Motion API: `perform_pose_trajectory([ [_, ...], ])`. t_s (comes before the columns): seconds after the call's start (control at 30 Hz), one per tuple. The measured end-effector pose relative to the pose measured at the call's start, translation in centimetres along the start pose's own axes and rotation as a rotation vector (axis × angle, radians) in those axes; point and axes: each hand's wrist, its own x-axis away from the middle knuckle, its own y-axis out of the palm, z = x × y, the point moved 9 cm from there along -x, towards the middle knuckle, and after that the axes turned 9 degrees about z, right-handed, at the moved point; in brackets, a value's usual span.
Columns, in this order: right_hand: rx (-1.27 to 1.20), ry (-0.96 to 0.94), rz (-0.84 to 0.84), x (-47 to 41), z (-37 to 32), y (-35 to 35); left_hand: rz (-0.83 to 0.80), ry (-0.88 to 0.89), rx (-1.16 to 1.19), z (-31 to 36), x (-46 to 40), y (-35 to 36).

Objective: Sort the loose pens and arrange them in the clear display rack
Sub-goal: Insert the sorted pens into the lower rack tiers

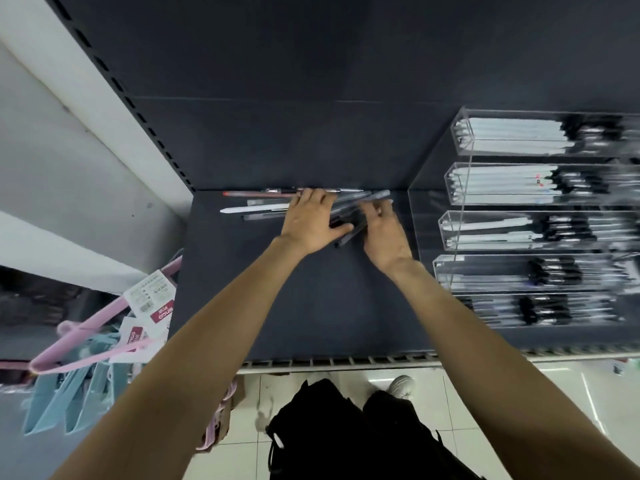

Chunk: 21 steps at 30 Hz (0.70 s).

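Note:
Loose pens (pixel 263 206) lie in a heap at the back of the dark shelf (pixel 311 306): a white one, a red one along the back wall, several dark ones. My left hand (pixel 313 223) lies flat over the heap with fingers spread. My right hand (pixel 384 233) has its fingers curled round a bundle of dark pens (pixel 348 233) that slants between the two hands. The clear display rack (pixel 460 216) stands at the right, its stepped compartments holding rows of white and black pens.
Pink and blue hangers with tags (pixel 104 334) hang off the shelf's left side. A white upright (pixel 104 116) borders the shelf on the left. Tiled floor, my dark trousers and a shoe (pixel 401 386) show below the shelf's front edge.

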Motion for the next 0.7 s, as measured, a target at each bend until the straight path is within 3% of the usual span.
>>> perform_pose_trajectory([
  [0.13,0.283,-0.157,0.004,-1.1,-0.6,-0.4,-0.040,0.120,-0.137,2.1,-0.5,0.7],
  [0.27,0.409,-0.272,0.012,-1.3,-1.4,-0.5,-0.044,0.162,-0.148,3.2,-0.4,0.9],
  [0.5,0.443,-0.242,0.015,1.3,-0.1,-0.2,-0.199,0.247,-0.226,5.3,0.1,2.3],
  [0.7,0.569,-0.260,0.012,2.6,0.1,-0.2,-0.181,0.393,-0.392,7.1,1.5,3.3],
])
